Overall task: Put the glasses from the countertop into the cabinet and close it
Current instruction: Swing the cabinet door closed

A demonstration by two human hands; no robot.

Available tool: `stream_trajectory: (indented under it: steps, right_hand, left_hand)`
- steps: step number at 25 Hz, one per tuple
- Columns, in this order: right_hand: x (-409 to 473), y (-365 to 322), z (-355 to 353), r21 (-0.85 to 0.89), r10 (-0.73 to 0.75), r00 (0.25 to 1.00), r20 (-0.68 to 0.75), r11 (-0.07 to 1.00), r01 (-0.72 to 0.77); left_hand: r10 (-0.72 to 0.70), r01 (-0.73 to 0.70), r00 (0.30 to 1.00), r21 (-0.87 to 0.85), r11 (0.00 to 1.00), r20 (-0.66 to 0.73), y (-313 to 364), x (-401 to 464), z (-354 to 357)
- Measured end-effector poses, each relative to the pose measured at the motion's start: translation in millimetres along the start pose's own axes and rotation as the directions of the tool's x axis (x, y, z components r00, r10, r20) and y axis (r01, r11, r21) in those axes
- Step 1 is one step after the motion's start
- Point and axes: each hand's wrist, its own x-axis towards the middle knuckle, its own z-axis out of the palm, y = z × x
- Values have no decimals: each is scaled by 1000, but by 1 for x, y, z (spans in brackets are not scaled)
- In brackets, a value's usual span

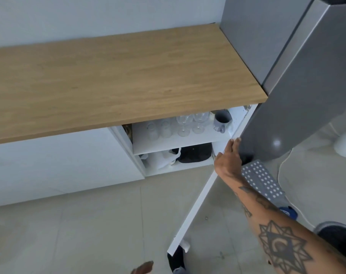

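Several clear glasses [184, 123], both stemmed ones and tumblers, stand on the upper shelf of the open white cabinet [136, 155] under the wooden countertop [116, 76]. A grey mug [221, 120] stands to their right. No glass shows on the countertop. The white cabinet door [195, 204] swings out toward me. My right hand [227, 157] lies flat against the door's top edge near the hinge side, fingers stretched out. Only a tip of my left hand [143, 268] shows at the bottom edge of the view.
A grey fridge [286, 95] stands right of the counter, close to the open door. On the lower shelf lie a white bag [160, 158] and a dark item [195, 153]. A polka-dot cloth [261, 178], a shoe [338, 238] and a cable lie on the tiled floor.
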Motion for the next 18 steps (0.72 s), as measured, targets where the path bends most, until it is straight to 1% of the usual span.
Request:
stream_trajectory:
  steps: [1, 2, 3, 4, 5, 6, 7, 8, 10, 13, 14, 16, 18]
  right_hand:
    - [-1, -1, -1, 7, 18, 1000, 11, 1000, -18]
    - [-2, -2, -2, 15, 33, 999, 23, 999, -33]
    - [-2, -4, -3, 20, 36, 999, 31, 999, -36]
    - [-3, -7, -5, 18, 35, 999, 42, 999, -35]
    - [-3, -10, -7, 7, 36, 998, 51, 999, -36]
    - [-3, -13, -8, -10, 41, 997, 58, 999, -40]
    - [-3, -15, -9, -28, 47, 997, 63, 999, -46]
    - [-3, -16, -10, -42, 46, 997, 70, 998, -43]
    - [-2, -18, -13, -72, 32, 995, 91, 997, -25]
    - [0, -25, -16, -163, 24, 994, 103, 987, -7]
    - [0, -28, -16, -198, 24, 994, 104, 980, -3]
    - [2, -35, -17, -246, 23, 993, 115, 969, 6]
    - [5, -39, -17, -274, 17, 991, 130, 961, 19]
  left_hand:
    - [88, -87, 994, 18, 996, -60, 11, 4, -2]
    - [203, -200, 978, 54, 978, -58, 24, 13, 1]
    - [322, -320, 947, 102, 942, -4, 40, 27, 7]
    - [424, -431, 902, 169, 886, 79, 59, 44, 16]
    - [495, -522, 853, 254, 815, 163, 78, 62, 28]
    - [512, -565, 825, 323, 759, 241, 95, 80, 38]
    - [480, -574, 818, 374, 729, 318, 106, 94, 47]
    - [448, -577, 813, 403, 711, 373, 113, 105, 53]
    - [408, -581, 804, 424, 695, 433, 112, 111, 60]
    - [385, -535, 837, 435, 724, 389, 113, 115, 55]
    - [390, -538, 836, 441, 718, 386, 115, 115, 52]
    - [396, -554, 831, 513, 655, 391, 120, 119, 50]
    - [404, -537, 844, 555, 635, 353, 120, 129, 49]
